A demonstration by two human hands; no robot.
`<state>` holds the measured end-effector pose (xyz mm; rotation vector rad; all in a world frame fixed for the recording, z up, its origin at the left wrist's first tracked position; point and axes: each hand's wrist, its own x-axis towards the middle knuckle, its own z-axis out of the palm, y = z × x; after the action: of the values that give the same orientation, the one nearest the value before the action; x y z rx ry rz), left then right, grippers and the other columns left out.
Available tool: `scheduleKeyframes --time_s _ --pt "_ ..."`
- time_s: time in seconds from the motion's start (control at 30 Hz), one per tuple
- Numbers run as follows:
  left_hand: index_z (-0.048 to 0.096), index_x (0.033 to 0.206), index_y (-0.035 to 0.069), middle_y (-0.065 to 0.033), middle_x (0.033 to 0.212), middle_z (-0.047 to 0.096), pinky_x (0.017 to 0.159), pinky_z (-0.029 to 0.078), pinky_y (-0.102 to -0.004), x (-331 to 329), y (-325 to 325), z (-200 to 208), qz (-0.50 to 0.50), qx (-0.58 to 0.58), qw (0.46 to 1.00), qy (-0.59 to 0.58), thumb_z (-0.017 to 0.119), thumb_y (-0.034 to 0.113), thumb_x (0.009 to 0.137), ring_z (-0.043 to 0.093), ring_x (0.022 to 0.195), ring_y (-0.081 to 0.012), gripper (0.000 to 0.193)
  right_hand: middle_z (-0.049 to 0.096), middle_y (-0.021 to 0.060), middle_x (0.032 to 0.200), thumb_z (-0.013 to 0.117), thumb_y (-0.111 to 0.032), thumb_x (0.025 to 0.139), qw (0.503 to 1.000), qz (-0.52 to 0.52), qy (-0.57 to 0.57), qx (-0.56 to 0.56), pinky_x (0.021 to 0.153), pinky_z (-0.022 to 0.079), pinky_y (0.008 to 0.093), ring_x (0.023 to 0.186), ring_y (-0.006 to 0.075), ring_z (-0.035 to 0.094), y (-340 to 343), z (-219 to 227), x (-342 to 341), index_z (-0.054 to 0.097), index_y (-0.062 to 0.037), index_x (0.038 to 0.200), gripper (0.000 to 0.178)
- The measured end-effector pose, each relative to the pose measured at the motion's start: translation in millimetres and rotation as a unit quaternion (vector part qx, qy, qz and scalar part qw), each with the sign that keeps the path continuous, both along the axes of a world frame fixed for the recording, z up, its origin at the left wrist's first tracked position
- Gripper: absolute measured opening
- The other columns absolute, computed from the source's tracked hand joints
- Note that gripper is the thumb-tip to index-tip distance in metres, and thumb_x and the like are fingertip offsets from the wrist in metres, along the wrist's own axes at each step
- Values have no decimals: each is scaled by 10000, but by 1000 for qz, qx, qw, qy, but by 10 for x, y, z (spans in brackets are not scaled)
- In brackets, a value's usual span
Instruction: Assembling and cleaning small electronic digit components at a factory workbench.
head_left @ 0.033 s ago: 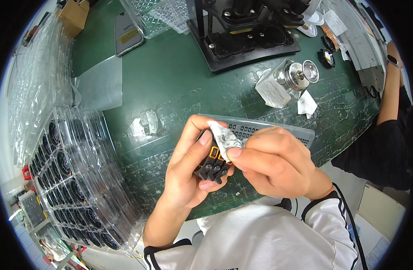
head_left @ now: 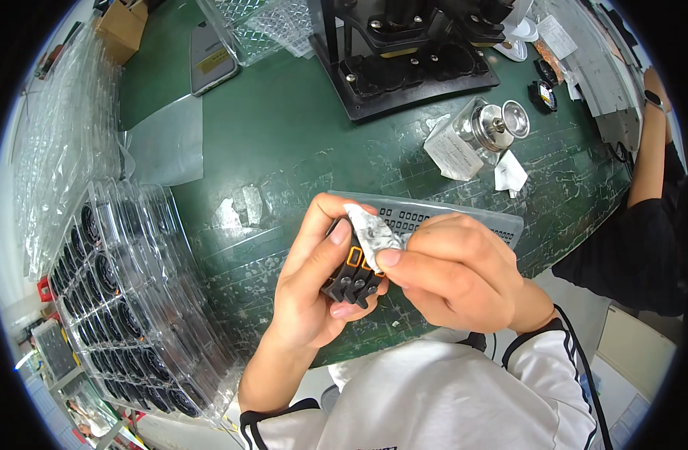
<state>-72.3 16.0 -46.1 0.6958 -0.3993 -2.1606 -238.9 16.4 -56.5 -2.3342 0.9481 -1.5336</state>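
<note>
In front of my body, my left hand point(head_left: 310, 270) is closed round a few small black parts point(head_left: 352, 283) with orange rectangular outlines, held side by side. My right hand point(head_left: 464, 270) pinches a smudged white wipe point(head_left: 369, 234) between thumb and fingers. The wipe lies against the top of the black parts and hides some of them. Its upper tip reaches my left index finger. Behind both hands, partly covered by them, a translucent grey tray point(head_left: 449, 214) with rows of small dark rectangles lies on the green table point(head_left: 276, 161).
Stacked clear trays point(head_left: 145, 300) of round black parts stand at the left. A black metal fixture point(head_left: 404, 82) is at the back, with a glass pump bottle point(head_left: 479, 135) and crumpled white paper point(head_left: 510, 174) right of centre. A phone point(head_left: 211, 60) lies far left. Another person's arm point(head_left: 648, 161) shows at right.
My hands and the black parts have shifted very slightly. The wipe stays pinched in my right hand against the parts.
</note>
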Motion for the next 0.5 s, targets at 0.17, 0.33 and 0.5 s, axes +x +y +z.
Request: scheduleKeyframes --time_s 0.17,0.33,0.5 --pt "312 1148 48 -168 837 502 297 251 -139 -28 -1 5 13 16 999 -30 352 183 941 374 424 -57 251 573 99 793 752 79 538 998 3 -4 -56 483 499 275 562 180 552 -34 -48 3 653 42 880 358" --pt "407 1119 77 -121 807 577 332 254 -159 -8 -63 -41 -10 6 999 32 324 211 988 389 435 -57 205 569 94 790 756 66 536 998 3 3 -62 489 500 273 569 185 552 -77 -17 -24 654 43 886 366" --pt "413 1120 47 -116 887 500 332 278 -140 33 -21 -75 43 -68 997 -16 416 177 919 403 498 -60 239 573 88 808 721 77 586 998 43 40 5 553 514 313 627 209 563 -30 118 25 643 11 925 353"
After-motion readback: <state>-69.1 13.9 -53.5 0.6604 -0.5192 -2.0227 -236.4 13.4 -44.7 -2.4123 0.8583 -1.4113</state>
